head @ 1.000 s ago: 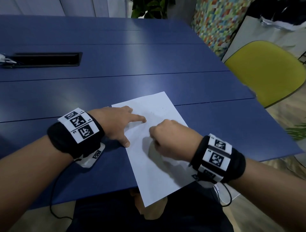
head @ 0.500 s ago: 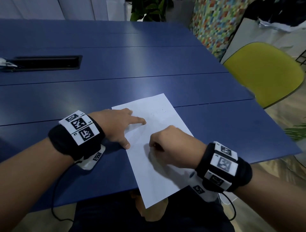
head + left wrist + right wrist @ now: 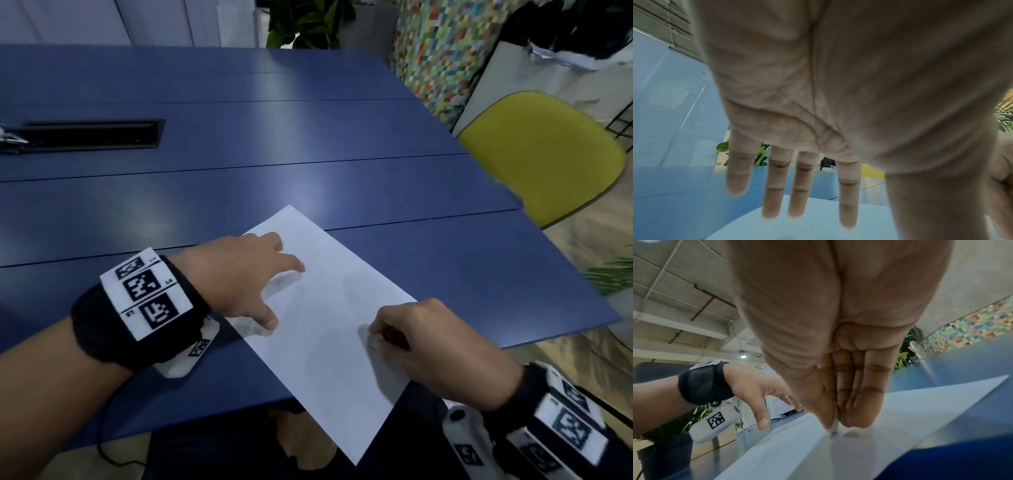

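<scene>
- Head view: sheet of paper point(image 3: 325, 308), white and blank, lies slantwise on the blue bench point(image 3: 239, 171), its near corner hanging over the bench's front edge.
- Left hand point(image 3: 239, 277) is spread flat over the sheet's far left part, fingers straight, thumb tip at the sheet's left edge, holding nothing.
- Right hand point(image 3: 428, 342) sits on the sheet's right side with its fingers curled together into a pinch; what they pinch is hidden from this view.
- Farther off, a black slot point(image 3: 92, 133) is set into the bench at the left, and a yellow chair point(image 3: 541, 154) stands beside the bench's right edge.
- Left wrist view: the left hand point(image 3: 838, 81) shows its palm, and its fingers point(image 3: 774, 186) are straight and slightly parted above the sheet of paper point(image 3: 818, 227); whether the tips press it I cannot tell.
- Right wrist view: the right hand point(image 3: 838, 321) pinches a thin pale stick point(image 3: 835, 426) between thumb and fingertips, held nearly upright, its tip touching the sheet of paper point(image 3: 900, 418).
- Beside it the left hand point(image 3: 756, 391) hangs relaxed, a black wristband point(image 3: 702, 382) on its wrist.
</scene>
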The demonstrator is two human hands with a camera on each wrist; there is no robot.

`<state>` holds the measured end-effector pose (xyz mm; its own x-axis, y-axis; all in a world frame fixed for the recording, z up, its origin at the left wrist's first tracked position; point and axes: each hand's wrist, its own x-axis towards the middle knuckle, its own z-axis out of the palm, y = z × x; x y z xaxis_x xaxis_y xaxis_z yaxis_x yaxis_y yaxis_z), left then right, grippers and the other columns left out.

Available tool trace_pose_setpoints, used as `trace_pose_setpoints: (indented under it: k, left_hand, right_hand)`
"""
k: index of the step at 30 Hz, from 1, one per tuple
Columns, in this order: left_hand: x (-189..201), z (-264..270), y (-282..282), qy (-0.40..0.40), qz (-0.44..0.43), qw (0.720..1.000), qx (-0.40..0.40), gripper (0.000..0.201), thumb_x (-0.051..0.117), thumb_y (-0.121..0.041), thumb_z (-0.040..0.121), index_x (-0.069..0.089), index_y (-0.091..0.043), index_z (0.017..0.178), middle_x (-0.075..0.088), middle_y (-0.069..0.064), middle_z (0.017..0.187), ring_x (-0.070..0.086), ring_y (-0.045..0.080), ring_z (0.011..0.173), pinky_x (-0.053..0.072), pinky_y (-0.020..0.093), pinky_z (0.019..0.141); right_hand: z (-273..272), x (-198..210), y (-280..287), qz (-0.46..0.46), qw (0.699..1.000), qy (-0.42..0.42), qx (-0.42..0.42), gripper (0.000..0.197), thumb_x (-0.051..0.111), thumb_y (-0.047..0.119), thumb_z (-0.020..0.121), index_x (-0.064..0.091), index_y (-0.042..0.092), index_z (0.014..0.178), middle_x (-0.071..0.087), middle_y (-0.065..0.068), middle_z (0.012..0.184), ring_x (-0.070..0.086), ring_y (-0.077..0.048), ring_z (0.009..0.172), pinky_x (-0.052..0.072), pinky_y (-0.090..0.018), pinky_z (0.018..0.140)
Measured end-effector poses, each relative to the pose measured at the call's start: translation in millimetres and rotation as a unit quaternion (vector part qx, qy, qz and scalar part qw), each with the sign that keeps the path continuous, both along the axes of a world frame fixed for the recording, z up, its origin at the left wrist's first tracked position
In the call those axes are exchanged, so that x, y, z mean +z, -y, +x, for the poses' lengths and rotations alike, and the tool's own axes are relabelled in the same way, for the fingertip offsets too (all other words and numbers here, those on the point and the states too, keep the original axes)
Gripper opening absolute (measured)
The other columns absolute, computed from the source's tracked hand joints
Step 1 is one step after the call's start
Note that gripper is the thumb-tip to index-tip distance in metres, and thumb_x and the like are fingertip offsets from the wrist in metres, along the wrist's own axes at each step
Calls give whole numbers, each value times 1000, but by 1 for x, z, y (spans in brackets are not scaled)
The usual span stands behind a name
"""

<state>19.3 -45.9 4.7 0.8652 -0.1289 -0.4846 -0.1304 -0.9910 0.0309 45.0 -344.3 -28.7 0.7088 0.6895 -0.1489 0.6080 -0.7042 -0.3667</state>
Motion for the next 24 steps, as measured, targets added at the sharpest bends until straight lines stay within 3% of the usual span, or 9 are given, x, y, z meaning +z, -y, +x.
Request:
trace_pose_setpoints:
  k: [2,3,4,6,10,15,20,24]
  left_hand:
    - [-9,8,3,-23,-3,1000,-7,119,83,-69,68,5,-61,158,0,-7,174,16,25,158,28,49,124]
    - [-13,11,5,-41,9,999,-4,129,85,-70,66,-5,-61,158,-13,-7,175,2,28,162,15,53,128]
    - [-16,13,6,-57,23,998,4,135,86,-70,65,-12,-61,157,-21,-7,173,-7,31,162,5,58,129]
    - [-21,13,7,-78,35,996,18,138,86,-71,65,-19,-61,155,-27,-7,172,-11,36,161,-4,62,126]
    - [-22,14,6,-72,40,996,15,140,84,-75,63,-21,-62,153,-26,-8,172,-5,34,162,-2,65,126]
    - [-25,15,5,-56,44,997,13,141,83,-79,59,-21,-63,153,-20,-7,174,1,34,161,2,65,126]
    - [-27,15,4,-47,39,998,12,142,84,-79,58,-18,-63,154,-18,-7,174,3,33,161,4,64,126]
    - [-28,14,3,-44,36,998,12,141,84,-79,59,-19,-62,154,-18,-7,174,1,34,161,2,63,127]
  right_hand:
    - [4,2,0,-3,1000,-16,6,12,59,34,97,68,28,92,67,13,72,62,-6,70,52,-23,66]
    - [8,3,0,-3,1000,-22,3,12,60,34,97,69,28,92,67,13,71,62,-6,70,53,-23,66]
    - [11,4,-1,-2,1000,-25,-2,11,61,34,96,70,28,93,68,13,72,63,-6,70,54,-24,66]
    - [17,7,-7,6,1000,-30,-3,11,62,33,96,72,28,96,71,12,76,65,-6,74,56,-27,69]
    - [27,10,-41,10,999,-27,35,9,62,28,95,71,26,96,73,12,82,65,-6,77,56,-29,71]
    - [39,3,-74,-46,998,25,18,13,51,19,92,63,20,91,64,0,84,61,-26,80,58,-44,70]
    - [21,-1,-85,-64,995,18,71,12,48,22,93,60,20,91,65,-4,85,62,-30,79,57,-45,71]
    - [42,1,-73,-61,998,32,-5,14,49,19,94,62,17,90,63,-3,83,60,-28,78,57,-44,69]
